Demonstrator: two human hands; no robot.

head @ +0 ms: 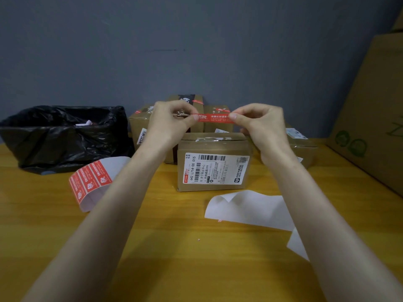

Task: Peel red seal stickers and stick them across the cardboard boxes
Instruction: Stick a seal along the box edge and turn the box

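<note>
Fingers of the left hand are pinched on the left end of a red seal sticker, and the fingers of the right hand are pinched on its right end. Between the two hands the sticker is held stretched out level, printed face toward the camera, at the centre of the frame. It is held in the air above a cardboard box, which stands on the yellow wooden worktop just below centre; a white shipping label with barcodes is seen on the near face of this box, and clear tape runs along its top. More cardboard boxes are stacked behind it against the grey wall, several of them already crossed by red strips. A curled sheet of red stickers lies at the left of the frame, close beside the left forearm. Bare white backing paper lies flat on the worktop at lower right of centre, partly covered by the right forearm. A black bin bag with white scraps inside is noted at the left edge, and a large brown carton leans at the right edge
</note>
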